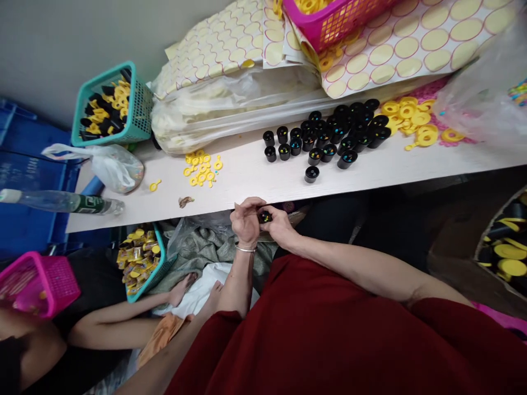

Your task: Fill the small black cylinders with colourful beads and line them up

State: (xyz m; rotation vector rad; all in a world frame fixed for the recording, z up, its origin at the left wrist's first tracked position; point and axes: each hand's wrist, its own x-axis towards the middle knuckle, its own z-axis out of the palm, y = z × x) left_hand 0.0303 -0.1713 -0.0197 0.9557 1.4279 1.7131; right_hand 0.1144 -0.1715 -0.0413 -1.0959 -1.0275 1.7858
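Observation:
Just off the table's front edge, a small black cup (265, 218) with coloured beads in its mouth is held between my two hands. My right hand (280, 226) grips it from the right, thumb and fingers closed on its side. Curled round its left side, my left hand (247, 220) has its palm turned partly up; its fingertips are partly hidden. On the table beyond stand several similar black cups (312, 174), many with coloured beads inside. Yellow ring-shaped pieces with short tabs (201, 170) lie loose to the left.
Larger yellow rings (426, 134) and a clear bag (486, 104) lie at right. A teal basket (142, 112), a knotted bag (117, 167) and a bottle (61, 202) are at left. Printed circle sheets (395, 49) and a pink basket (317, 27) are behind. Another person's legs (119, 332) show at lower left.

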